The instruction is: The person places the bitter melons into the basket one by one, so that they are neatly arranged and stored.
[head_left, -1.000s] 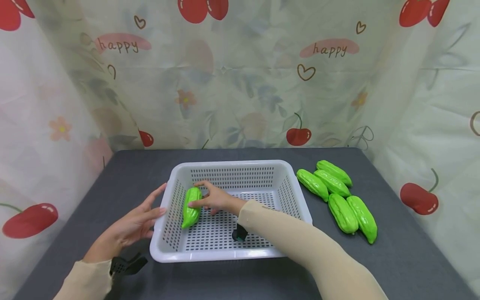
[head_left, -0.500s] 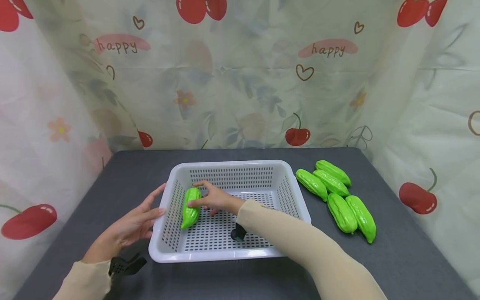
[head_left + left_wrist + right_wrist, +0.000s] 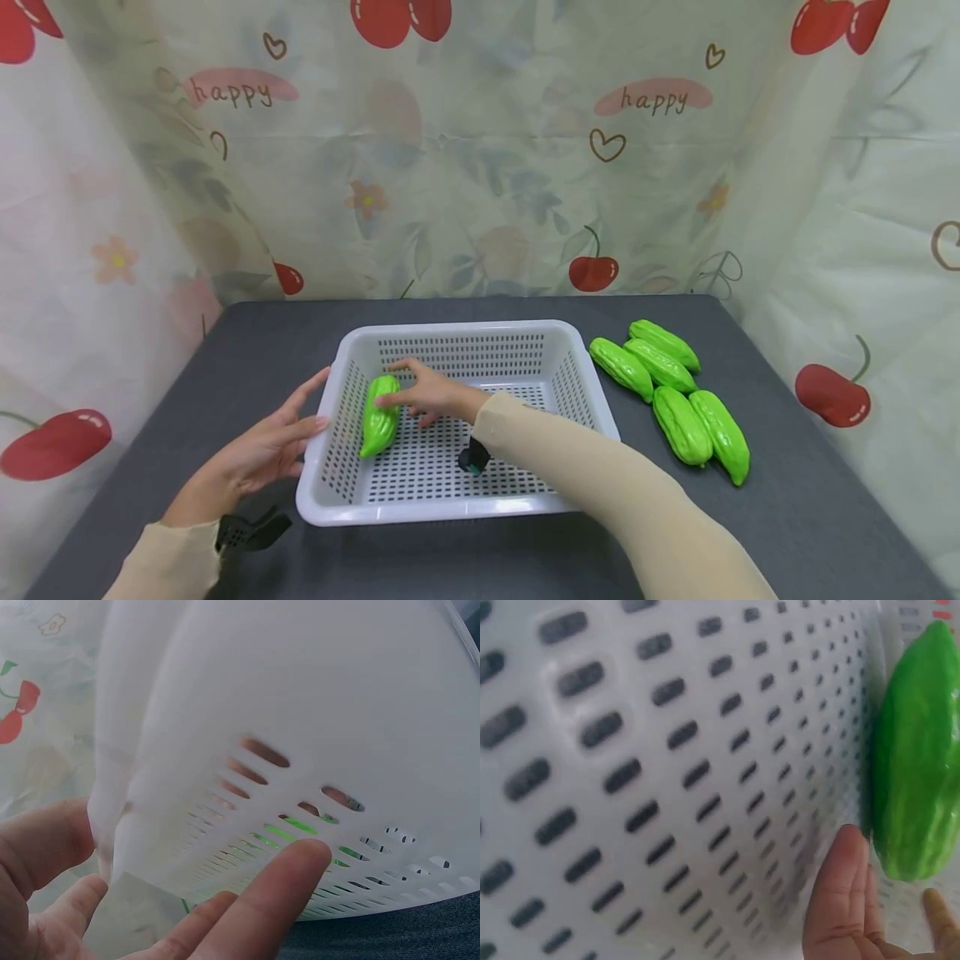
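Observation:
A white perforated plastic basket [image 3: 450, 507] sits in the middle of the dark table. A ridged green bitter melon [image 3: 381, 429] lies lengthwise in it along the left wall, pointed end toward the front. My right hand [image 3: 435, 396] reaches in from the right, thumb and fingers spread beside the melon. In the right wrist view the melon [image 3: 919, 761] stands apart from the fingertips [image 3: 847, 847]. My left hand [image 3: 258, 450] is at the basket's left side, fingers extended against the rim and outer wall. Through the slots, the left wrist view shows bits of green.
Several more green bitter melons [image 3: 660, 362] lie on the table to the right of the basket. A patterned curtain [image 3: 480, 167] hangs behind the table [image 3: 277, 350] and along both sides. The right forearm crosses the basket's front right corner.
My right thumb has lifted very slightly over the melon. The left hand, basket and melons stay as they were; the head view has drifted a little.

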Tool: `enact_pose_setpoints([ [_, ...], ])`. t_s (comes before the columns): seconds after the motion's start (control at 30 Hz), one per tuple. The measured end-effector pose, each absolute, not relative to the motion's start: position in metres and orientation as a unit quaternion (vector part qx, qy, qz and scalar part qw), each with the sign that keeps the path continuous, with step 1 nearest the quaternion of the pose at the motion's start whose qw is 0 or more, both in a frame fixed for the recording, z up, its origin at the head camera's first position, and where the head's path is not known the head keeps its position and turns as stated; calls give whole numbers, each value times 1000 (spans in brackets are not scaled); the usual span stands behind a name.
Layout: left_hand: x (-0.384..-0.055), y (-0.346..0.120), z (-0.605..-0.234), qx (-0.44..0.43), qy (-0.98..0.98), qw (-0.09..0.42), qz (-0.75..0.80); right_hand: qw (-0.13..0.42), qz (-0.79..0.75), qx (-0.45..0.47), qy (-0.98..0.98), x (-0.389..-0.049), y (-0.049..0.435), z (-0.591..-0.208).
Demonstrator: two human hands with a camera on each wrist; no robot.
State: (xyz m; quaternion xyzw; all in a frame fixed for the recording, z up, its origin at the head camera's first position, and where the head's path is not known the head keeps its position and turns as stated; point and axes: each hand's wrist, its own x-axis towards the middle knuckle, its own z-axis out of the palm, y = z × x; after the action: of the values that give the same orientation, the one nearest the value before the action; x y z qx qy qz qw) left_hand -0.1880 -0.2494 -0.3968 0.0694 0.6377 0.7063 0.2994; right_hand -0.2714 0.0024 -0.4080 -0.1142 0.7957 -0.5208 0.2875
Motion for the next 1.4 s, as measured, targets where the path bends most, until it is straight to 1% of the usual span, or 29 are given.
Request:
enact_pose_setpoints([
  [0.27, -189, -249, -396, 72, 636, 299, 708, 281, -497, -104, 814, -273, 9, -399],
  [0.57, -189, -248, -395, 71, 637, 301, 706, 290, -474, -120, 822, -267, 19, -382],
  [0.73, -188, -247, -396, 72, 640, 300, 704, 293, -455, -144, 828, -266, 28, -369],
  [0.9, -189, -248, -397, 68, 639, 300, 705, 308, -446, -172, 822, -264, 38, -352],
  [1.1, -189, -247, -396, 65, 638, 300, 707, 319, -459, -197, 805, -256, 56, -323],
  [1.27, -189, -247, -395, 59, 639, 299, 706, 316, -471, -204, 798, -251, 77, -306],
  [1.4, -189, -247, -394, 57, 639, 300, 706, 302, -480, -213, 796, -247, 95, -296],
])
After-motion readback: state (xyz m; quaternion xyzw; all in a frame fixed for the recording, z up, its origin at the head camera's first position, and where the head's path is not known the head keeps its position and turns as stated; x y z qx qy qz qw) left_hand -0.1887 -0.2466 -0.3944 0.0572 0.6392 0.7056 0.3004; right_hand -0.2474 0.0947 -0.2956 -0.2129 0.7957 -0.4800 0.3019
